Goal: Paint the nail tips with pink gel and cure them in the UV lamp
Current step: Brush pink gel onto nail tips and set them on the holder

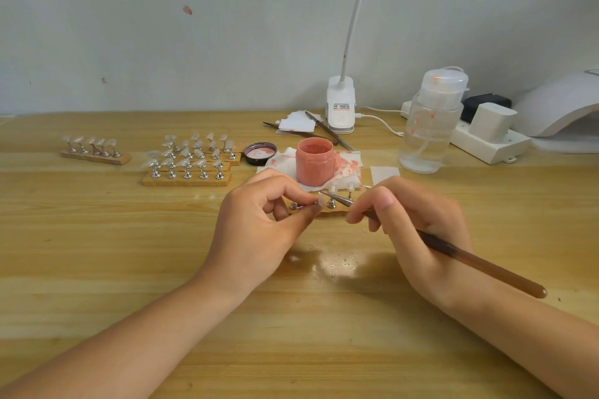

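Both forearms rest on the wooden table (97, 253), hands close together w/ a small gap between. Right hand (418, 236) grips a brown-handled brush (479, 264), fingers curled round it, bristle end aimed left. Left hand (259, 223) pinches a nail tip (322, 202) btwn thumb & forefinger, the brush end touching it. Just beyond the fingers: a wooden holder strip (330, 211) w/ metal stands. Behind that, an open jar of pink gel (314, 160) on a stained paper towel (346, 165), its lid (260, 153) lying to the left. Further left of the left hand, more strips of clear nail tips (191, 159). Beyond the right hand, a clear pump bottle (431, 123); far right, the white UV lamp (557, 104) behind a power strip (486, 142). Clip lamp (340, 107) at the wall.
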Demonstrator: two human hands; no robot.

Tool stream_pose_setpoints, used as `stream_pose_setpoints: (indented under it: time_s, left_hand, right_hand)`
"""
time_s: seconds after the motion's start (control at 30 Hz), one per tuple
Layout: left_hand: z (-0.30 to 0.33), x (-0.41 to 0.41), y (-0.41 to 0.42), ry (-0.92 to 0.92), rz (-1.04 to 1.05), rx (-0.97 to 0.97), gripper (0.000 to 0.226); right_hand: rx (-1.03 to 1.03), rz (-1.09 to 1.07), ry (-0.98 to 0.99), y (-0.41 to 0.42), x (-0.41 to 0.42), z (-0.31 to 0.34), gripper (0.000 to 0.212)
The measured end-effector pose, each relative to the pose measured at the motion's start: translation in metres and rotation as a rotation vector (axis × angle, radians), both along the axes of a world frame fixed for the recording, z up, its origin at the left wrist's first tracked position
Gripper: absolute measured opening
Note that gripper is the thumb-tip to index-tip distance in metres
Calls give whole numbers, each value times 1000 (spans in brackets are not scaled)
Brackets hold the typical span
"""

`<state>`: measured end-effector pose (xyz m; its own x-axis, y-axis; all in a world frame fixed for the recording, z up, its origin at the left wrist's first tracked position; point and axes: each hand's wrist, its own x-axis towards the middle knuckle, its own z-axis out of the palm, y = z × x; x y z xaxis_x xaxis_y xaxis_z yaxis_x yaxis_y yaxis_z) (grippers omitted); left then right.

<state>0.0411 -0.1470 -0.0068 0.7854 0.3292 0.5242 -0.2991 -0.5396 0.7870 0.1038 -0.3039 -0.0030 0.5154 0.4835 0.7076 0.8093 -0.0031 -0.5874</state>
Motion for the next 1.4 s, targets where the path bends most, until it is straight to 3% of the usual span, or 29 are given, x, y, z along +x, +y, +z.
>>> stream_pose_setpoints:
  time_s: [0.23, 1.23, 1.4]
  left_hand:
    - [0, -1, 0, -13, 3, -2, 15]
    - [-2, 1, 2, -30, 38, -24, 16]
    - [-2, 1, 4, -43, 47, -67, 12]
  right_hand:
    - [-7, 54, 24, -3, -1, -3, 40]
    - [-12, 61, 130, -1, 0, -4, 43]
    - [115, 81, 179, -4, -1, -4, 42]
